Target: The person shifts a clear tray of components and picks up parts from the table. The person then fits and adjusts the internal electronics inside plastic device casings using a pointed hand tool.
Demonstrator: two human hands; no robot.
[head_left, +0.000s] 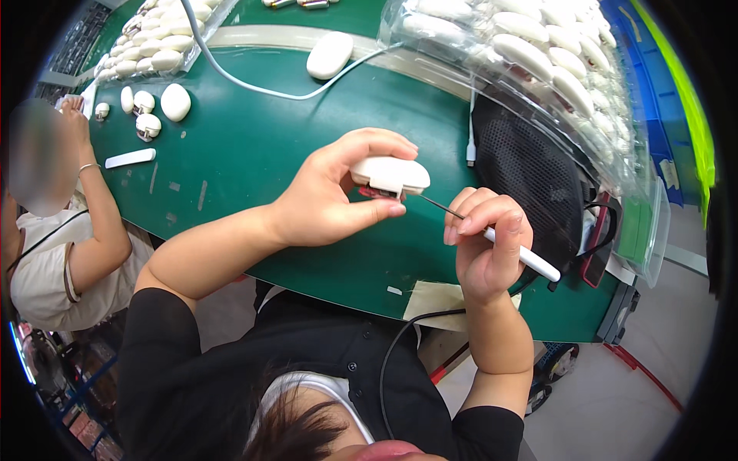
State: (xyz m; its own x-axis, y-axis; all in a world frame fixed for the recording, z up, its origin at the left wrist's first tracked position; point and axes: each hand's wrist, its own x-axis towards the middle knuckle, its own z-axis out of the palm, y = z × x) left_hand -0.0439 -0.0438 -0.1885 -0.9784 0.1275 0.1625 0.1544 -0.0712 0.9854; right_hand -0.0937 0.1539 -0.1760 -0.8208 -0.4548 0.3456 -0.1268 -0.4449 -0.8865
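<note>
My left hand [319, 200] is closed round a white rounded plastic device [393, 172], fingers over its top and thumb underneath. An opening on its near side shows dark and reddish inner parts. Pinched in my right hand [492, 250] is a slim screwdriver [541, 263] with a white handle and a thin metal shaft. The shaft points up and left, and its tip reaches the right end of the device; whether it touches cannot be made out. Both hands are held above the green table [307, 138].
Bagged white shells [530, 46] lie far right beside a black mesh pouch [523, 169]. A pale cable [300, 97] crosses the back near a lone white shell [330, 55]. More white pieces [146, 125] lie left, where another person [96, 253] sits. A beige sheet [430, 302] lies at the near edge.
</note>
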